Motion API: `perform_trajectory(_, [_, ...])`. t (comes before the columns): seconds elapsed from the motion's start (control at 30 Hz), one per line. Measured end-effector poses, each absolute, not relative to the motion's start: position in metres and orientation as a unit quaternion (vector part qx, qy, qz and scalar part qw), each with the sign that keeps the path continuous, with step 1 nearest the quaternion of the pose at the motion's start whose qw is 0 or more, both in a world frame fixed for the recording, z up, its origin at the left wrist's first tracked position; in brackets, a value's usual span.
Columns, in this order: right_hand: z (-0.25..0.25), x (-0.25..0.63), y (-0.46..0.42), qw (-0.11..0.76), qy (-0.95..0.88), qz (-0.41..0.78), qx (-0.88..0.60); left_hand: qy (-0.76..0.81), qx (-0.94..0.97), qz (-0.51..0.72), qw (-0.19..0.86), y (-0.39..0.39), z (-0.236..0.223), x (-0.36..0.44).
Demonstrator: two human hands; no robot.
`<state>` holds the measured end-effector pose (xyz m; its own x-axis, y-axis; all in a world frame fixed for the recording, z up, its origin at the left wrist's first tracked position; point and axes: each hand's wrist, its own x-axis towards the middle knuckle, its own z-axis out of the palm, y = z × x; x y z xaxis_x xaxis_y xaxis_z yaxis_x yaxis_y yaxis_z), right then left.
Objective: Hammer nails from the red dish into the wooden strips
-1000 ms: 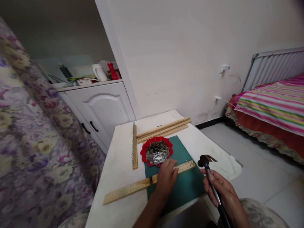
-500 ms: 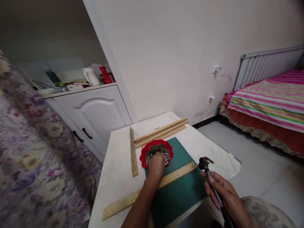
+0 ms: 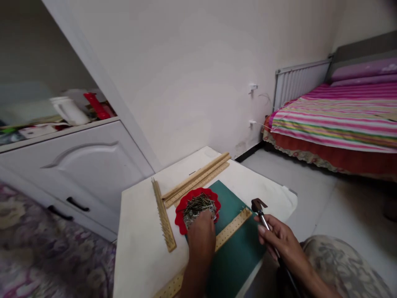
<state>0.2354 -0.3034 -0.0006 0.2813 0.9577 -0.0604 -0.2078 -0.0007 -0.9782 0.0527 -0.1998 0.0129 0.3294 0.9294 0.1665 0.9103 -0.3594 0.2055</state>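
Note:
My left hand (image 3: 201,231) is at the near side of a red scalloped bowl (image 3: 180,219) full of nails (image 3: 200,203). Its fingers are closed and point down; what they pinch is hidden. Below it, a wooden strip with rows of holes (image 3: 231,231) lies across a green mat (image 3: 229,269). A few nails (image 3: 246,210) stand upright at the strip's right end, and my left forearm covers part of its length. My right hand (image 3: 281,240) grips a claw hammer (image 3: 263,219) by its handle, head up, just right of the strip's end.
Left of the bowl lies a wooden strip bristling with nails (image 3: 164,217). Two more strips (image 3: 198,176) lie behind the bowl on the white table (image 3: 139,231). A white cabinet (image 3: 93,182) stands at left, a bed with a striped cover (image 3: 338,120) at right.
The view has turned to the right. My left hand has drawn back slightly from the middle of the nails toward the bowl's near rim. My right hand still holds the hammer.

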Motion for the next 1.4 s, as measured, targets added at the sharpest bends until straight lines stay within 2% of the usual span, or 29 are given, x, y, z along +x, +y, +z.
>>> perform_trajectory(0.13, [0.0, 0.226, -0.305, 0.621, -0.351, 0.457, -0.532, 0.396, 0.871, 0.168, 0.239, -0.241, 0.007, 0.07])
perform_trajectory(0.33, [-0.016, 0.224, -0.31, 0.643, -0.326, 0.459, -0.519, 0.354, 0.833, 0.248, 0.345, -0.268, -0.002, 0.083])
perform_trajectory(0.53, [-0.023, 0.225, -0.304, 0.664, -0.302, 0.485, -0.482, 0.401, 0.565, 0.41, 0.592, -0.269, -0.018, 0.099])
perform_trajectory(0.7, [-0.021, 0.221, -0.302, 0.687, -0.277, 0.489, -0.46, 0.384, 0.377, 0.505, 0.674, -0.283, -0.03, 0.121])
perform_trajectory(0.83, [-0.022, 0.228, -0.301, 0.69, -0.276, 0.494, -0.452, 0.394, 0.405, 0.515, 0.645, -0.277, -0.029, 0.123])
perform_trajectory(1.03, [-0.017, 0.256, -0.305, 0.688, -0.278, 0.494, -0.454, 0.451, 0.67, 0.462, 0.367, -0.234, -0.024, 0.118])
perform_trajectory(1.13, [-0.014, 0.267, -0.309, 0.683, -0.282, 0.493, -0.46, 0.448, 0.735, 0.427, 0.278, -0.221, -0.031, 0.123])
perform_trajectory(1.4, [-0.014, 0.274, -0.316, 0.667, -0.291, 0.505, -0.464, 0.449, 0.774, 0.389, 0.221, -0.216, -0.039, 0.128])
